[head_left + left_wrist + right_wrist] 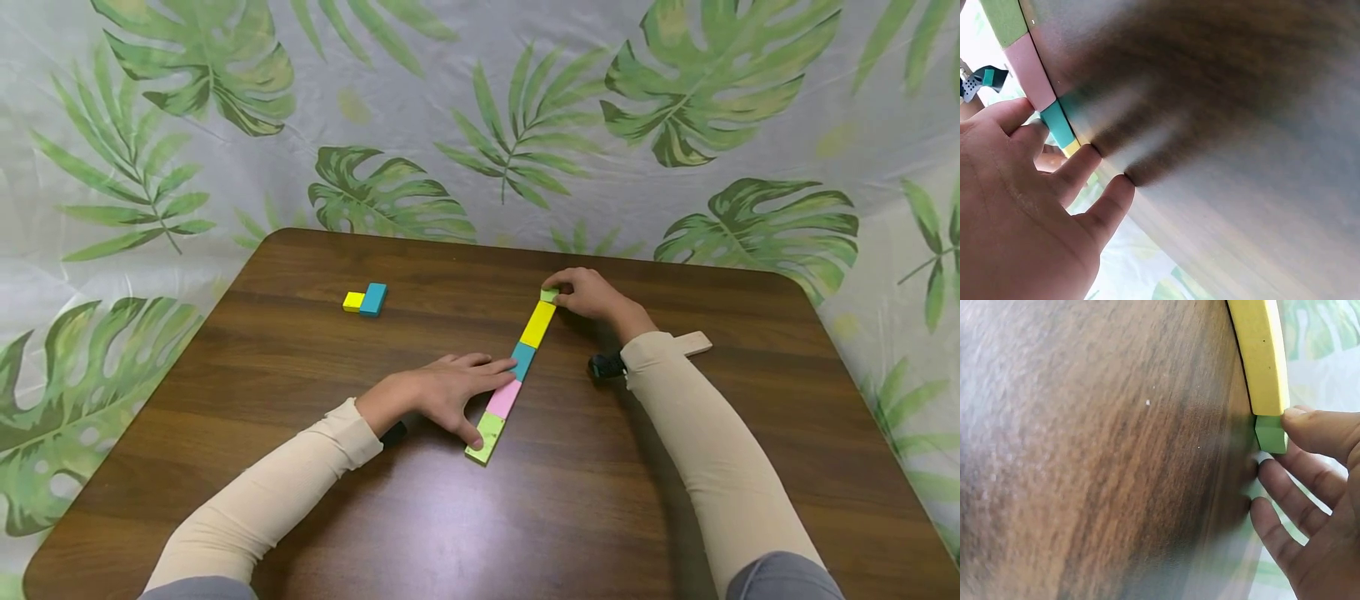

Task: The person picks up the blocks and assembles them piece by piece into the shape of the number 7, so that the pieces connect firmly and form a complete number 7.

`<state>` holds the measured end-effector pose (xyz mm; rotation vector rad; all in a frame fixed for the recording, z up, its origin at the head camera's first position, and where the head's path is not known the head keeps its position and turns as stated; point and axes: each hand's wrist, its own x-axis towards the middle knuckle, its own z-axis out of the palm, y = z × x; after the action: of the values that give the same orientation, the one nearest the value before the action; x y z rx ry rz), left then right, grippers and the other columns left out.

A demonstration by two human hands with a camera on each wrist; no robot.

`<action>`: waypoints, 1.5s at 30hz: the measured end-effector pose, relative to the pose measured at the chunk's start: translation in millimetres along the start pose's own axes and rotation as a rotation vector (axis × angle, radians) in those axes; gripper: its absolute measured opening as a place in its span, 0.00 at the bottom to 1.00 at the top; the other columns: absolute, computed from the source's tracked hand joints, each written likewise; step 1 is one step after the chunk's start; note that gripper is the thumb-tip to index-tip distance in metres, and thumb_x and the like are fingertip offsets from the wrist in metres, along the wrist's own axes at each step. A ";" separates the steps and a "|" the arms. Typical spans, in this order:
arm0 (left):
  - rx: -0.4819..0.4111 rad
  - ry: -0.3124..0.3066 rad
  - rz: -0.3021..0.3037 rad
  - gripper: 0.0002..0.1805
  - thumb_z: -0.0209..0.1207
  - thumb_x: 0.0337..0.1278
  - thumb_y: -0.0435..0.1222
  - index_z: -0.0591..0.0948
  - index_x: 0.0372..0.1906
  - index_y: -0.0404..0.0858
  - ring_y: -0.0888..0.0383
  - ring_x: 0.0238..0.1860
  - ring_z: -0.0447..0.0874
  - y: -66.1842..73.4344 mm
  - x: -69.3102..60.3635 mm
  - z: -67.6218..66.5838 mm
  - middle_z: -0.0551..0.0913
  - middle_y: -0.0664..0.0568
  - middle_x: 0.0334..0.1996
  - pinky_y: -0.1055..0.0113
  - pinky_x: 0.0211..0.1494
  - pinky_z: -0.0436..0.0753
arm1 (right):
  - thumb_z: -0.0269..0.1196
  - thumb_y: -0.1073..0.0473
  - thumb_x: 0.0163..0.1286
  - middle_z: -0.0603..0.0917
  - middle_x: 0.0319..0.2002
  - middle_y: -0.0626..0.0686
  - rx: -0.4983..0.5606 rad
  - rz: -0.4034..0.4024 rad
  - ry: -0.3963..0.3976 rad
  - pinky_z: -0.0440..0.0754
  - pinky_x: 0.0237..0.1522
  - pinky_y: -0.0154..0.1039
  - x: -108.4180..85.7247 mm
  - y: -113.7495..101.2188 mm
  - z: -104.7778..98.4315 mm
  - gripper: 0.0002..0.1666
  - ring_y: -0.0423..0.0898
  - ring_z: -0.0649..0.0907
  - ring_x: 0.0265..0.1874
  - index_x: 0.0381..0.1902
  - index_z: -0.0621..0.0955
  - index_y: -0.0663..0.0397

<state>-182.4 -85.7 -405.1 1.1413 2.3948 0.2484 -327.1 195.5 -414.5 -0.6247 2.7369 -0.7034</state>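
Light green is the small block (548, 297) that our right grip (594, 295) pinches at its nine o'clock. From there the row of blocks (504, 400) has its long axis toward seven o'clock, yellow block (538, 323) first. Our left grip (452, 390), farther away, is spread and touches this row on the desk (600, 500).

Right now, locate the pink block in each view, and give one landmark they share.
Head: pink block, below and slightly right of centre.
Left wrist: pink block, upper left.
Right wrist: not in it.
Shared landmark: the row's yellow block, only a sliver in the left wrist view.
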 end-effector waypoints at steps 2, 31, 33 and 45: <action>0.001 -0.001 -0.001 0.56 0.68 0.50 0.59 0.51 0.80 0.52 0.47 0.81 0.45 0.1 0.2 0.2 0.41 0.63 0.82 0.41 0.78 0.52 | 0.56 0.64 0.74 0.79 0.60 0.64 -0.001 -0.001 0.002 0.77 0.58 0.54 -0.2 -0.3 0.3 0.21 0.58 0.78 0.54 0.63 0.78 0.58; 0.006 0.003 -0.012 0.56 0.67 0.49 0.60 0.50 0.80 0.55 0.48 0.81 0.44 -1.5 1.2 3.2 0.40 0.65 0.82 0.42 0.79 0.51 | 0.56 0.60 0.75 0.74 0.66 0.63 -0.051 0.007 -0.029 0.76 0.58 0.58 -28.6 10.3 -26.6 0.24 0.61 0.77 0.60 0.66 0.75 0.57; 0.006 0.004 -0.009 0.56 0.67 0.49 0.60 0.50 0.80 0.55 0.48 0.81 0.44 -1.5 1.4 3.0 0.41 0.65 0.82 0.42 0.79 0.51 | 0.56 0.61 0.75 0.73 0.67 0.64 -0.067 0.006 -0.033 0.76 0.58 0.59 -39.0 12.2 -35.4 0.24 0.61 0.77 0.60 0.67 0.74 0.57; 0.018 0.005 -0.004 0.57 0.67 0.49 0.61 0.50 0.80 0.54 0.47 0.81 0.45 -1.7 1.6 2.5 0.41 0.64 0.82 0.42 0.79 0.52 | 0.57 0.64 0.74 0.73 0.65 0.67 -0.157 0.005 -0.051 0.75 0.56 0.62 -105.3 33.1 -68.8 0.23 0.66 0.75 0.61 0.65 0.75 0.60</action>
<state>-183.2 -85.7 -408.5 1.1454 2.4082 0.2287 -269.1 297.9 -359.0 -0.6594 2.7638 -0.4675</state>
